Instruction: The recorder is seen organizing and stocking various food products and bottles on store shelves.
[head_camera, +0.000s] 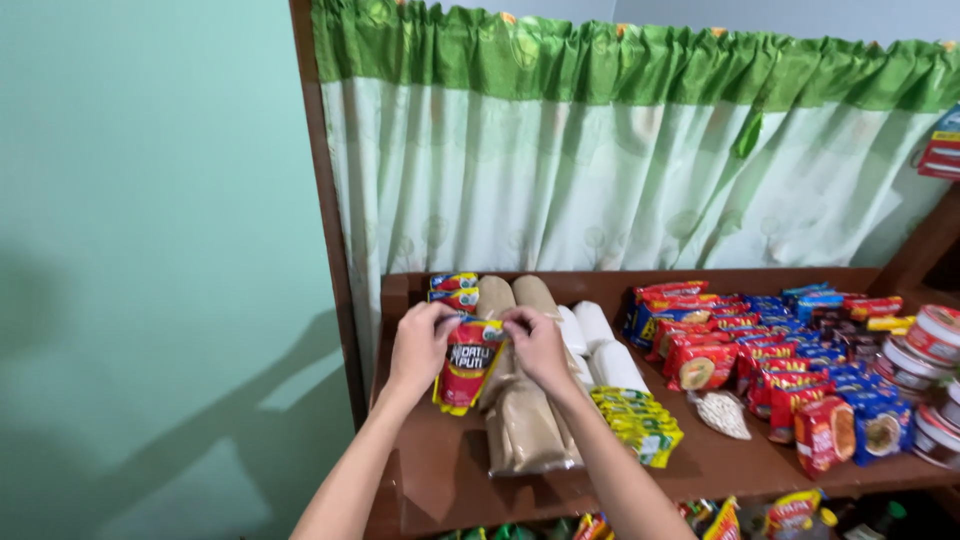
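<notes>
Pouch, 1, in 2 hands

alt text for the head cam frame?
Both hands, left hand and right hand, pinch the top of a red and yellow pouch above a wooden shelf. Brown bags, white bags and rows of red and blue packets lie nearby.

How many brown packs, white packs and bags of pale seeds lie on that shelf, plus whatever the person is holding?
Red-and-yellow pouch, held by the left hand and right hand: 1
Brown packs: 2
White packs: 3
Clear bag of pale seeds: 1
Total: 7
</notes>
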